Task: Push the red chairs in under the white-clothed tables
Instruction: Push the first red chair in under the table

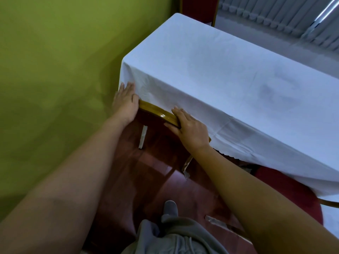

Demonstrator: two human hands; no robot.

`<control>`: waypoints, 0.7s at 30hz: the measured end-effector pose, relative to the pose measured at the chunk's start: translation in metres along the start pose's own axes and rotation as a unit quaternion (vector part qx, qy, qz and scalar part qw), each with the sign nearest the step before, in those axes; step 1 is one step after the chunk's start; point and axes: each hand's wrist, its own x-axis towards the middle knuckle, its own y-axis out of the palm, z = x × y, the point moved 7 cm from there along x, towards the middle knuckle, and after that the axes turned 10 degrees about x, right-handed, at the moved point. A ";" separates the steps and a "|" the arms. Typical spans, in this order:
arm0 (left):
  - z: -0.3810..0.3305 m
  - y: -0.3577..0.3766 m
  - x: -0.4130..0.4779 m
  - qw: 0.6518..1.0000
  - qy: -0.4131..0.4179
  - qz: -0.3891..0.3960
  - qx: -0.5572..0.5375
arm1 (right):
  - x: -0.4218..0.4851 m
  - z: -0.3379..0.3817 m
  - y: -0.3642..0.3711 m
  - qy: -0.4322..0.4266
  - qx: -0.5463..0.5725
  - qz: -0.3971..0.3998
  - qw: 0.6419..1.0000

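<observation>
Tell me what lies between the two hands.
In the head view, the chair's curved wooden top rail spans from the left hand to the right hand, with the white tablecloth hanging behind it.

Looks like a restaurant or banquet hall dining room to me. Long white-clothed table with the cloth draped down the sides, plus matching red padded chairs with glossy gold-brown frames: near chair, far-end chair, right-hand chair. Add the vertical blinds, green wall and shiny reddish floor.
</observation>
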 end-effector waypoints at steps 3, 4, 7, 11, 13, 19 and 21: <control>0.000 0.001 -0.005 1.000 -0.003 -0.005 -0.009 | -0.002 -0.002 0.002 0.008 -0.003 0.025 1.000; 0.000 0.000 -0.005 1.000 -0.002 -0.006 -0.007 | -0.001 -0.001 0.003 0.014 -0.009 0.039 0.999; 0.000 -0.001 -0.004 1.000 0.009 -0.003 -0.002 | 0.001 -0.001 0.004 0.045 -0.025 0.090 0.995; 0.000 -0.001 -0.010 1.000 0.004 -0.007 -0.010 | 0.000 -0.002 0.004 0.053 -0.024 0.120 0.991; -0.003 -0.001 -0.017 1.000 0.009 -0.009 -0.012 | -0.003 -0.002 0.005 0.051 -0.015 0.127 0.990; -0.017 0.004 -0.045 0.998 0.054 -0.041 0.003 | -0.017 -0.004 0.000 0.051 -0.015 0.142 0.988; -0.024 0.006 -0.058 0.996 0.071 -0.043 0.020 | -0.032 -0.004 -0.006 0.057 -0.015 0.132 0.989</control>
